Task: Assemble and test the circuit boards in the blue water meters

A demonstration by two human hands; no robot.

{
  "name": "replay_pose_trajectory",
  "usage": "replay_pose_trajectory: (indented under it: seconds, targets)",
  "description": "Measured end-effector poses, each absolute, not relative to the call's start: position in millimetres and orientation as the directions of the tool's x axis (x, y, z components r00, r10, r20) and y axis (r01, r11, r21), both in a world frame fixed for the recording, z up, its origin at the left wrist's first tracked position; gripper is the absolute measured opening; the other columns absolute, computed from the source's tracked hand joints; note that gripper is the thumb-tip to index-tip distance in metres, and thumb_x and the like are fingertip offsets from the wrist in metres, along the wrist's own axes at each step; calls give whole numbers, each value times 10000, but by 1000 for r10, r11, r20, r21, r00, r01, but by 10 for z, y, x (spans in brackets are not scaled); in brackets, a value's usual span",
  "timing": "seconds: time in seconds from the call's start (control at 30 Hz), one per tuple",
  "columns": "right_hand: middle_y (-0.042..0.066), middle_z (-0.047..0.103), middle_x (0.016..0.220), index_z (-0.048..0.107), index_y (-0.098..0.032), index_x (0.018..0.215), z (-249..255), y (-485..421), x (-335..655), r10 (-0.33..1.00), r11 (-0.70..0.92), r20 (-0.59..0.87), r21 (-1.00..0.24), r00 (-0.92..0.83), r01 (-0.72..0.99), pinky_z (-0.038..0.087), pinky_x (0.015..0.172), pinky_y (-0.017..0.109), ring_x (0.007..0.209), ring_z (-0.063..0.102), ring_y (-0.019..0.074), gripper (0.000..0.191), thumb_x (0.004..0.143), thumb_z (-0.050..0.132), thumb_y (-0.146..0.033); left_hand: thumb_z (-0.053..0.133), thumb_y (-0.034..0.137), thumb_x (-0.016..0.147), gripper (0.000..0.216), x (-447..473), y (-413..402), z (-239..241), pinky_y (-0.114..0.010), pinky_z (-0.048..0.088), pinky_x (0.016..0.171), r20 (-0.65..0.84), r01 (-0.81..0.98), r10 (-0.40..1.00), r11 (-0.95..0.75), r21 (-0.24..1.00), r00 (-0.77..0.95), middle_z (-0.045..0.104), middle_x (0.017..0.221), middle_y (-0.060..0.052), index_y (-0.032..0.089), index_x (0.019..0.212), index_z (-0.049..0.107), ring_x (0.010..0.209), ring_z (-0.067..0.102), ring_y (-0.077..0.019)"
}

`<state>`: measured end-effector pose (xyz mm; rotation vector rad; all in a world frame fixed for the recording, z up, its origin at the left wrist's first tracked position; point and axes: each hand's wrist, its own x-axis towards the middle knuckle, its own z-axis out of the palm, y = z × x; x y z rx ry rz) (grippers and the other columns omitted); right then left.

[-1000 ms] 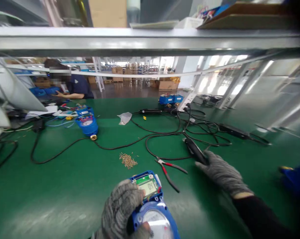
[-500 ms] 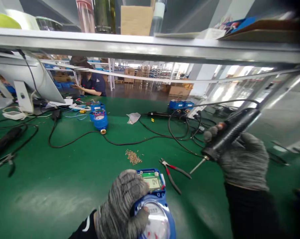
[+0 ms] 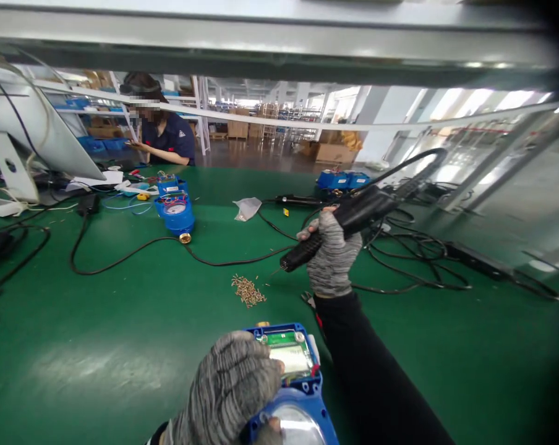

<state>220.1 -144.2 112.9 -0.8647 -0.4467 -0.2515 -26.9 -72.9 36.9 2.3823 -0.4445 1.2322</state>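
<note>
My left hand (image 3: 230, 386), in a grey knitted glove with bare fingertips, grips the left side of a blue water meter (image 3: 314, 392). The meter's upper box is uncovered, with a green circuit board and a small display (image 3: 291, 358) in it; its round clear dial lies below, partly cut off by the frame. My right hand (image 3: 332, 253), gloved alike, is wrapped round a black electric screwdriver (image 3: 363, 210). Its thin bit points down and left, close to a pile of small brass-coloured screws (image 3: 248, 292). Red-handled cutters (image 3: 310, 301) lie partly hidden behind my right forearm.
Another blue meter (image 3: 177, 213) stands at the back left, beside a monitor (image 3: 33, 130) and loose cables. More blue units (image 3: 339, 179) sit at the back right, near tangled black cords. A plastic bag (image 3: 247, 209) lies mid-table. A shelf beam (image 3: 261, 49) crosses overhead; a person (image 3: 163, 133) sits beyond.
My right hand has carried the screwdriver left, from the right side to beside the screw pile. My left hand stays on the water meter. The view has tilted downward a little.
</note>
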Motion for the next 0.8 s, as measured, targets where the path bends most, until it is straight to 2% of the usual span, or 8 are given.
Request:
replay_pose_trajectory:
  seconds: [0.17,0.3,0.4,0.6,0.7,0.8]
  targets:
    - [-40,580,608,603,-163,918,954,-1304,2207,10,511,476,-758,880,404,477,440,241,469,549,136,327,740,792,-363,600,411,915,355,-230,-722,398,-344,517,1076,830,-466,-88,-858,218,551,757,969,-46,204,1202,623,1036,703,-185]
    - [-44,577,590,601,-157,918,878,-1270,2201,22,497,455,-778,890,386,468,432,248,447,530,136,336,730,800,-352,585,420,924,360,-234,-749,436,-325,504,1088,840,-439,-87,-878,189,536,757,979,-67,162,1171,626,1058,691,-184]
    - [-47,577,591,597,-164,905,921,-1296,2172,15,496,458,-776,889,391,462,437,248,451,533,137,316,728,793,-337,587,401,920,357,-278,-767,446,-359,539,1048,830,-404,-51,-889,216,555,746,1035,-83,167,1187,622,1088,681,-208]
    - [-68,527,623,582,-206,905,1435,-1644,1938,30,694,463,-648,886,315,458,507,245,514,495,115,312,718,790,-346,590,365,918,401,-368,-818,513,-391,601,951,757,-329,95,-860,389,646,727,1096,-87,220,1292,566,1083,685,-234]
    - [-62,502,640,590,-192,879,1751,-1943,1738,162,790,496,-583,853,188,447,533,251,527,464,104,332,686,828,-319,566,338,938,394,-351,-851,551,-360,623,886,764,-320,109,-864,389,636,741,1050,-82,193,1303,533,1039,700,-221]
    - [-62,437,688,601,-164,887,1945,-2231,1549,248,817,536,-563,807,122,437,555,217,557,435,78,351,707,868,-302,549,331,949,471,-326,-868,560,-305,635,809,738,-338,149,-817,467,658,749,970,-71,158,1379,464,984,716,-199]
